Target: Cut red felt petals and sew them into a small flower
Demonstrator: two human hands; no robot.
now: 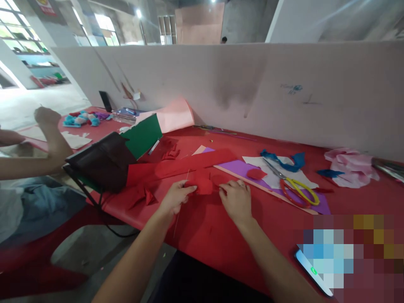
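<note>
My left hand (174,197) pinches the left side of a crumpled red felt piece (202,183) on the red table (202,227). A thin stick or wire runs down past that hand. My right hand (235,198) rests curled on the table just right of the felt piece, fingertips touching its edge. A long red felt strip (189,165) lies just behind the piece, and small red scraps (143,194) lie to the left.
Scissors (296,187) with red and yellow handles lie on white and purple sheets (240,167) at right, near blue scraps (284,162) and pink fabric (353,165). A dark bag (101,162), green sheet (143,135) and pink roll (176,113) sit left. A phone (312,271) lies near right. Another person's arm (50,134) is at far left.
</note>
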